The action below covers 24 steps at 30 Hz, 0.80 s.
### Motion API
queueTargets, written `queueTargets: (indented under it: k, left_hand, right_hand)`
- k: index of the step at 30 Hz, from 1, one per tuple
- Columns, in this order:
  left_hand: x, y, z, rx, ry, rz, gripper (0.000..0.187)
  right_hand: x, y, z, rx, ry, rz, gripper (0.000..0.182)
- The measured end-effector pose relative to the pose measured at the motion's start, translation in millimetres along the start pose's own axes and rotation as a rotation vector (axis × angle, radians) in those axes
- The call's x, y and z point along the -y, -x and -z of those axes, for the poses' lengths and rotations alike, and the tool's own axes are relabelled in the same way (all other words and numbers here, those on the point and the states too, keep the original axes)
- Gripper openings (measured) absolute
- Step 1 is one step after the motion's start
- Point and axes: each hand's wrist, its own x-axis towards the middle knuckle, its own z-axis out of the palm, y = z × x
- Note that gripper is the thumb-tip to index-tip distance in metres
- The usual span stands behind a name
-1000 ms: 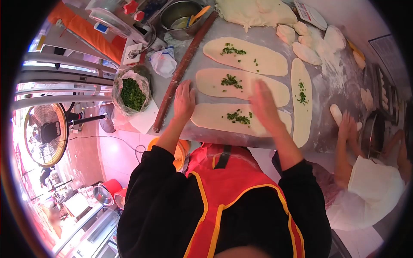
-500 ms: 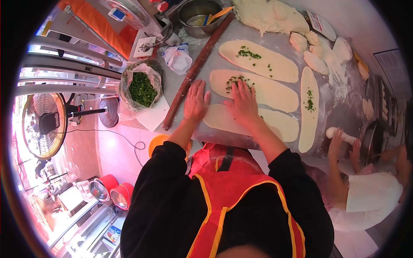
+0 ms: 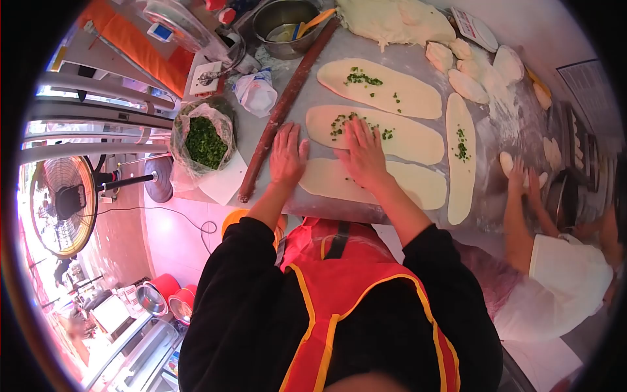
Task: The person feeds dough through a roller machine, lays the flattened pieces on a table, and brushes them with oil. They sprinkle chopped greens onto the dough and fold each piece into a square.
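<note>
My right hand (image 3: 363, 155) lies with its fingers stretched over chopped green onion on the middle dough sheet (image 3: 411, 140). Flat on the table, my left hand (image 3: 287, 157) rests between the long rolling pin (image 3: 287, 98) and the left ends of the sheets, holding nothing. The nearest dough sheet (image 3: 418, 186) is partly covered by my right wrist. Farther back, another dough sheet (image 3: 411, 95) carries a patch of chopped green onion (image 3: 362, 77). At the right, a narrow dough strip (image 3: 461, 183) also has some on it.
A bag-lined bowl of chopped greens (image 3: 208, 142) stands at the left edge. Behind are a metal pot (image 3: 281, 32), a large dough mass (image 3: 398, 23) and dough pieces (image 3: 467, 85). A co-worker's hands (image 3: 522, 178) press dough at the right. A fan (image 3: 65, 206) stands left.
The view has shifted slightly, moving the table leftward. My right hand still lies on the middle sheet, where the greens look more spread. The co-worker's hands have moved farther onto the dough.
</note>
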Motion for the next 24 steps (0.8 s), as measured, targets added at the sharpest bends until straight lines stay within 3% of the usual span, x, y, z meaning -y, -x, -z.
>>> queueTargets:
  k: [4,14,24]
  left_hand:
    - [0,-1,1,0.010,-0.009,-0.010,0.040]
    - [1,-1,-1,0.011,-0.009,-0.001,0.040]
    - [-1,-5,2,0.036,-0.035,0.001,0.045]
  right_hand:
    - [-8,-10,-5,0.000,0.021,0.006,0.065]
    - [-59,47,28,0.037,0.156,-0.251,0.066]
    - [-70,-93,-8,-0.055,0.073,-0.118,0.064]
